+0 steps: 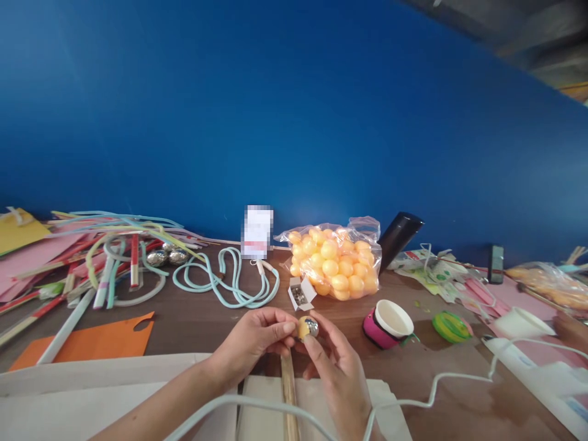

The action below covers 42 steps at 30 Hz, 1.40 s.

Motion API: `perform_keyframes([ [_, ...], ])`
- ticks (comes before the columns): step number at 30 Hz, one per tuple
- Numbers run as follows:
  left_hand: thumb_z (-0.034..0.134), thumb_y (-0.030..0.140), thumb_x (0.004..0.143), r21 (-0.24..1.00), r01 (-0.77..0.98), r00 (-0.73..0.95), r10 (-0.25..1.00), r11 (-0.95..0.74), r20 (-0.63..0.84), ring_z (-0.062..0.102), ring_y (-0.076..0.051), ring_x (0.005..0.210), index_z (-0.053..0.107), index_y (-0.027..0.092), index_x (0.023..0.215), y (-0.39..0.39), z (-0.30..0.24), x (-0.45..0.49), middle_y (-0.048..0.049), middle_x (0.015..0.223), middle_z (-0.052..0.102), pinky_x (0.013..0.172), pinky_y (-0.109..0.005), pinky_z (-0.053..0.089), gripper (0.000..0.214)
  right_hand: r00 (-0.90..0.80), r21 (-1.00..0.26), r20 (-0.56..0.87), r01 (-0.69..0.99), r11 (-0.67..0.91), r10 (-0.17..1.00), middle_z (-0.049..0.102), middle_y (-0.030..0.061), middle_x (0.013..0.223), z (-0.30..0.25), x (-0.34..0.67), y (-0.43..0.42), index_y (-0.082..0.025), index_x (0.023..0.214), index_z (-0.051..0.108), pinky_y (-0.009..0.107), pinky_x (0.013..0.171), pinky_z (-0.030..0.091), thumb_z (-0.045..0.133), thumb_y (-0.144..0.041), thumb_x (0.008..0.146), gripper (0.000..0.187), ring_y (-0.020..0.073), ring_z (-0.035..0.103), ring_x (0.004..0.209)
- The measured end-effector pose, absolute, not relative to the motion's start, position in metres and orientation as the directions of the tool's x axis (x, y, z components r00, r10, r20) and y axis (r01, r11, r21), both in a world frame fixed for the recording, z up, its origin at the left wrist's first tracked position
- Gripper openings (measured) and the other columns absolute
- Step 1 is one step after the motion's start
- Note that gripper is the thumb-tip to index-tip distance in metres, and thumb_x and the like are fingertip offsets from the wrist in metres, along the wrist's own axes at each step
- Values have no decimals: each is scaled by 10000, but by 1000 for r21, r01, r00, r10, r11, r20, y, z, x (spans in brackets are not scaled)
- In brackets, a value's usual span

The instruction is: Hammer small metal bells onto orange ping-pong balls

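Between my two hands is a small round ball (308, 329), shiny silver on its right side and yellow-tan on its left. My right hand (337, 367) is closed around the silver side, thumb in front. My left hand (261, 337) pinches at the yellow-tan side; whether a small piece lies in that pinch I cannot make out. A wooden stick (289, 398) lies upright in view just below the ball. Beyond the hands stands an opened small white box (302, 295) with tiny metal pieces in it. Behind it rests a clear bag of orange balls (340, 269).
A pale cord (239, 399) crosses in front of my forearms. On the right are a pink-sleeved cup (379, 331), a green tape roll (452, 326) and another person's hand (572, 331). Leftward lie a coiled blue cord (229, 300), silver balls (177, 256), sticks and orange paper (98, 343).
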State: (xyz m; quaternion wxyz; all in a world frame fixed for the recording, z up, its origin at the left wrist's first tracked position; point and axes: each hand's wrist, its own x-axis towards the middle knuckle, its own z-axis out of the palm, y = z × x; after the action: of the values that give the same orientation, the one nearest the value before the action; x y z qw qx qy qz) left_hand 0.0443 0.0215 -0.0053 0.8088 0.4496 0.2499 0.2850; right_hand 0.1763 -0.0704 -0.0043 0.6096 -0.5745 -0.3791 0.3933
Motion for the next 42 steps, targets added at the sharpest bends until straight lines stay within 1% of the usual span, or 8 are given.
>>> perform_keyframes([
  [5, 671, 289, 720, 884, -226, 719, 682, 410, -132, 575, -83, 634, 645, 95, 807, 18, -2, 44, -27, 701, 623, 622, -192, 486, 214, 371, -1000, -8, -9, -5, 929, 647, 74, 1066, -2, 177, -70, -219, 1226, 506, 273, 561, 554, 608, -356, 811, 449, 223, 637, 813],
  [11, 680, 301, 708, 871, -219, 721, 674, 439, -158, 566, -71, 584, 638, 101, 805, 17, -1, 45, -16, 689, 611, 618, -204, 490, 227, 354, -1000, -19, -1, -20, 935, 657, 65, 1052, 0, 177, -70, -216, 1249, 491, 279, 628, 550, 628, -350, 796, 493, 228, 625, 863],
  [15, 687, 322, 696, 877, -192, 690, 697, 440, -199, 550, -63, 555, 640, 98, 781, 18, -2, 46, -9, 650, 600, 592, -194, 483, 244, 355, -1000, -21, 1, -23, 935, 661, 59, 1055, -2, 178, -71, -222, 1242, 496, 266, 632, 543, 630, -348, 793, 485, 226, 625, 876],
  [20, 682, 325, 700, 897, -202, 658, 733, 394, -174, 571, -86, 648, 625, 100, 759, 18, 1, 45, -28, 720, 624, 640, -202, 486, 239, 377, -1000, 9, 3, 8, 926, 648, 61, 1093, -1, 180, -71, -216, 1219, 511, 233, 616, 537, 615, -342, 806, 444, 216, 617, 908],
  [24, 681, 322, 700, 887, -233, 657, 737, 399, -159, 565, -85, 609, 596, 111, 742, 17, 3, 45, -16, 671, 614, 601, -202, 483, 231, 377, -999, 27, -5, 32, 926, 655, 59, 1068, 1, 180, -70, -209, 1201, 530, 234, 651, 537, 616, -327, 808, 419, 204, 615, 892],
  [28, 679, 324, 701, 885, -238, 670, 728, 399, -148, 547, -72, 561, 600, 115, 761, 16, 4, 44, 2, 641, 586, 567, -197, 477, 231, 369, -999, 39, -2, 42, 929, 658, 59, 1048, 0, 179, -70, -209, 1198, 538, 248, 656, 541, 623, -316, 804, 417, 203, 619, 859],
  [34, 665, 347, 706, 901, -170, 669, 718, 399, -191, 532, -64, 532, 650, 105, 798, 16, 6, 46, 0, 624, 574, 557, -192, 476, 259, 367, -999, 45, 23, 40, 929, 655, 69, 1068, -1, 180, -69, -197, 1202, 534, 253, 651, 549, 599, -325, 821, 406, 212, 620, 873],
  [42, 656, 352, 707, 934, -158, 647, 748, 322, -148, 543, -93, 621, 673, 106, 847, 16, 9, 45, -25, 693, 598, 608, -217, 488, 284, 378, -999, 44, 22, 38, 925, 647, 56, 1103, 1, 179, -70, -217, 1184, 558, 261, 646, 550, 599, -330, 818, 385, 219, 627, 867],
])
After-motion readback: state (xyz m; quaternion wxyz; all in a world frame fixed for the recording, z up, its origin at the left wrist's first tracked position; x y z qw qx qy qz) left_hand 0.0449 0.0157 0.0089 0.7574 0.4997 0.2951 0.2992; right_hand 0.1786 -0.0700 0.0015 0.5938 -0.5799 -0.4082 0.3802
